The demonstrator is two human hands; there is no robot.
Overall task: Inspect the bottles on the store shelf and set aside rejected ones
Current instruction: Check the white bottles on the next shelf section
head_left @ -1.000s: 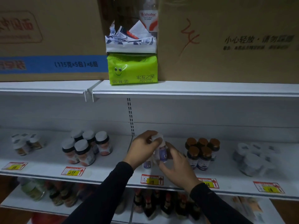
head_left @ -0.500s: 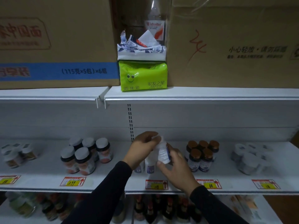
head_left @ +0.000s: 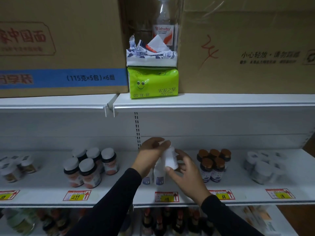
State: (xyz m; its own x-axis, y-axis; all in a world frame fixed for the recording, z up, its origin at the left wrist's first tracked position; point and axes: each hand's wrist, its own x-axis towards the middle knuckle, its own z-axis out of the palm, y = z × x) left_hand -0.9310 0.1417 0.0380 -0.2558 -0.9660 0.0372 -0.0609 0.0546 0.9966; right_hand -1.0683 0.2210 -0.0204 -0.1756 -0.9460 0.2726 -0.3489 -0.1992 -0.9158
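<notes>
On white shelf (head_left: pixel 51 189), price tags (head_left: pixel 166 196)

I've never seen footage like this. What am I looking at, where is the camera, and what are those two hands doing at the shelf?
There is no machine here: a person wears a camera on the head, so the single picture looks forward and down at their own arms. The left hand grips the top of a small white bottle, and the right hand holds its lower end with the fingers curled behind it. The bottle is tilted and lifted above the white shelf, probably for inspection. Under it stand more white bottles. To the left are white-capped jars, to the right brown-capped bottles. Price tags line the front edge. On the upper shelf sits a green tissue pack between cardboard boxes.
</notes>
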